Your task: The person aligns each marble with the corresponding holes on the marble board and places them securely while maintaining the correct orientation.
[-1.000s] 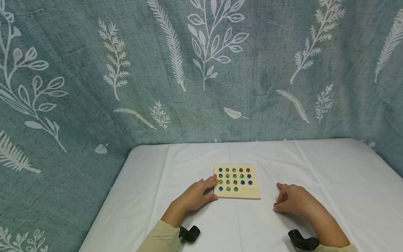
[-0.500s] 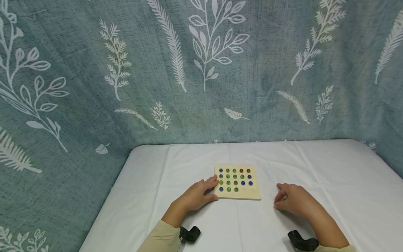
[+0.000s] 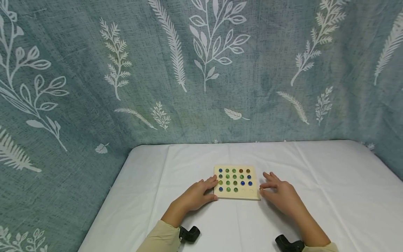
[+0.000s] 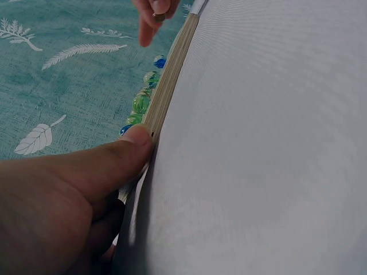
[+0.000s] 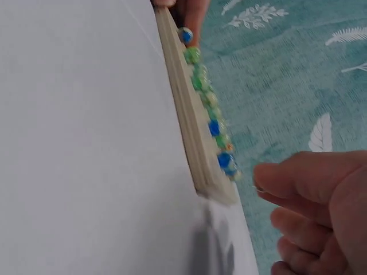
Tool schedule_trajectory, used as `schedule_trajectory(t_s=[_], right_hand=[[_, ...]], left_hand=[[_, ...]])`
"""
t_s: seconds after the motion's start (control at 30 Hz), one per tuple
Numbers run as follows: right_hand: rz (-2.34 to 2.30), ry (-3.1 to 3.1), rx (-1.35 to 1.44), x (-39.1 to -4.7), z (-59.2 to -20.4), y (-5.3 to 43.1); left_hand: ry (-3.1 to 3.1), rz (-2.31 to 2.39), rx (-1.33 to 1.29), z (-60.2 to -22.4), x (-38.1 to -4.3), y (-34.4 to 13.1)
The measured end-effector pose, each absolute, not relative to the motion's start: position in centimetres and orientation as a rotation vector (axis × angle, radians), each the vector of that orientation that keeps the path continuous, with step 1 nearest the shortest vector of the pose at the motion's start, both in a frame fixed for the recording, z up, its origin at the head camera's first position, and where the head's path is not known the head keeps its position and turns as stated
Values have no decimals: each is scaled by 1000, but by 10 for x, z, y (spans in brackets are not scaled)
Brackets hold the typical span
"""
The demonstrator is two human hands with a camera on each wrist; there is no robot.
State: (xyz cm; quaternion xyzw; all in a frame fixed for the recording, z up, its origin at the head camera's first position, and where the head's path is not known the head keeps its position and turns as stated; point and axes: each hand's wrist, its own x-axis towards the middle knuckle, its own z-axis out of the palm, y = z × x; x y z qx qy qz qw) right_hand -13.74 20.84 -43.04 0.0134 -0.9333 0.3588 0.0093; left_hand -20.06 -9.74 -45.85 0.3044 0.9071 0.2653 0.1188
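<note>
A pale wooden board (image 3: 239,194) lies on the white cloth, with rows of blue, green, yellow and brown glass marbles (image 3: 235,182) in its hollows. Two hollows at its near right corner hold no marble. My left hand (image 3: 196,195) holds the board's left side, fingertips over the edge and thumb (image 4: 135,137) against the near corner. Just off the right edge, my right hand (image 3: 278,192) pinches a small brownish marble (image 4: 159,18) between thumb and index finger, the other fingers spread. In the right wrist view the pinching fingertips (image 5: 266,175) mostly hide that marble.
White cloth (image 3: 340,182) covers the table around the board. A blue-green curtain with white leaf prints (image 3: 258,105) hangs behind and to the left. Each wrist wears a black camera mount (image 3: 190,233).
My right hand has moved left and slightly away from me, from the cloth to the board's right edge, with the marble pinched. The left hand and the board have stayed in place.
</note>
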Motion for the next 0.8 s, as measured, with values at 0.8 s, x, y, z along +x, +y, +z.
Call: schedule_trajectory(t_s=[0.8], right_hand=[[1062, -2851, 156, -155, -447, 164]], left_hand=[[2668, 745, 867, -456, -200, -96]])
